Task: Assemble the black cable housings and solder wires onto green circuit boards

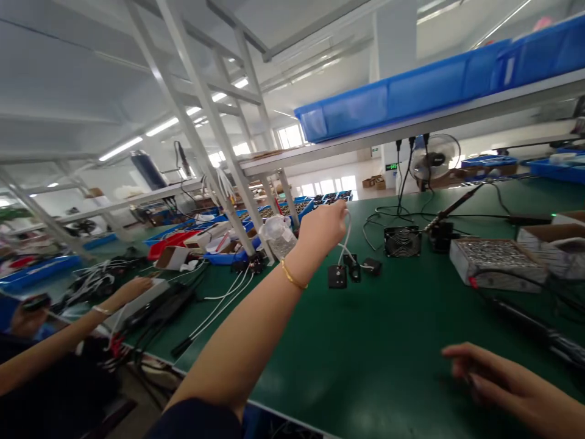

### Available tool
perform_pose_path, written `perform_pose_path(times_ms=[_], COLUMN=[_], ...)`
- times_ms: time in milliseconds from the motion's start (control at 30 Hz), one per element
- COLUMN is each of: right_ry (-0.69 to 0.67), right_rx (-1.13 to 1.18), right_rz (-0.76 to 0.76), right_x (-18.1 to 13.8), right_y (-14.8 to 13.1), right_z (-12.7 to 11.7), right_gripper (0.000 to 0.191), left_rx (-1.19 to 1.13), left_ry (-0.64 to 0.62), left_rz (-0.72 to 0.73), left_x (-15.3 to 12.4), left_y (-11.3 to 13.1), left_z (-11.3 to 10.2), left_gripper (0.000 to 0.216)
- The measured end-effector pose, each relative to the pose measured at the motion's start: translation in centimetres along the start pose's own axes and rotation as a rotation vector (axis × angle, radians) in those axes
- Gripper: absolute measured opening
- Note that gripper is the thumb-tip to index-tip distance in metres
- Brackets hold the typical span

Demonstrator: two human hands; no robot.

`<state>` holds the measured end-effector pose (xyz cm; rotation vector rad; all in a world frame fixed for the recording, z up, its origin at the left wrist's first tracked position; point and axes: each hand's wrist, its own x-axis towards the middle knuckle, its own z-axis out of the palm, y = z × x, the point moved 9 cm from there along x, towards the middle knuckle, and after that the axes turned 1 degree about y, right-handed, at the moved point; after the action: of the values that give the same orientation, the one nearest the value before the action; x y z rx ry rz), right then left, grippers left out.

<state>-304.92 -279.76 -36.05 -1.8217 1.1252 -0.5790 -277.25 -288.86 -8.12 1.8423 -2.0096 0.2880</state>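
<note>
My left hand (322, 227) reaches far out over the green bench, its fingers closed on a white cable (348, 230). Small black housings hang or lie at the lower end of that cable; one is a flat square piece (337, 277) with small metal spots. Whether they touch the bench I cannot tell. Low on the right, my right hand (503, 381) hovers near the bench surface with fingers apart and nothing visible in them. Nearest to it is a black handheld tool (534, 326) with a cord.
A soldering iron (457, 207) leans in its stand beside a small black fan (402, 242). At right stands a box of small metal parts (498, 259). Blue bins (393, 97) fill the overhead shelf. White cables (223, 308) lie leftward, near a co-worker's hand (134, 288).
</note>
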Motion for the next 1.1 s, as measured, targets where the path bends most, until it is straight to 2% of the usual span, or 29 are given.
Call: perform_pose_path(times_ms=[33,133,233,333,400,433,500,567,667,733,867,967,1100], right_ry=[-0.054,-0.038,0.039,0.161,0.227,0.248,0.252,0.204,0.102,0.089,0.15,0.112,0.083], right_rx=[0.023,-0.031,-0.035,-0.072,-0.105,-0.123,-0.164,-0.222,-0.341,-0.413,-0.493,-0.523,-0.517], right_rz=[-0.015,-0.127,-0.211,-0.267,-0.318,-0.347,-0.414,-0.496,-0.609,-0.638,-0.589,-0.552,-0.535], right_x=[0.9,3.8,6.3,8.4,9.4,9.8,10.3,10.1,9.1,8.7,9.4,10.5,11.1], right_y=[-1.3,-5.4,-8.0,-9.8,-11.2,-11.9,-13.4,-14.6,-15.6,-15.8,-15.4,-14.6,-13.9], right_z=[0.3,1.0,2.3,3.1,3.2,3.2,3.4,4.0,5.2,5.2,3.8,3.6,3.8], right_gripper=[0.055,0.049,0.059,0.076,0.077,0.071,0.044,0.022,0.017,0.017,0.024,0.021,0.022], left_rx=[-0.012,-0.091,-0.279,-0.551,-0.729,-0.806,-0.929,-1.013,-1.074,-1.075,-1.117,-1.197,-1.221], left_ry=[0.002,-0.071,-0.269,-0.52,-0.617,-0.634,-0.623,-0.58,-0.56,-0.578,-0.611,-0.651,-0.678], left_rz=[0.0,-0.005,-0.035,-0.126,-0.194,-0.221,-0.26,-0.281,-0.283,-0.273,-0.249,-0.244,-0.244], left_x=[-0.6,-2.3,-3.9,-5.6,-6.6,-7.0,-7.4,-7.5,-8.0,-8.3,-9.3,-10.3,-11.4], left_y=[0.2,0.9,1.3,1.3,1.3,1.2,1.0,0.4,-0.6,-1.2,-1.7,-1.0,-0.1], left_z=[-0.2,0.4,3.2,6.6,8.0,8.3,8.6,8.9,10.1,11.3,12.8,13.3,14.2], left_gripper=[0.033,0.024,0.013,0.013,0.013,0.013,0.014,0.015,0.018,0.019,0.028,0.037,0.035])
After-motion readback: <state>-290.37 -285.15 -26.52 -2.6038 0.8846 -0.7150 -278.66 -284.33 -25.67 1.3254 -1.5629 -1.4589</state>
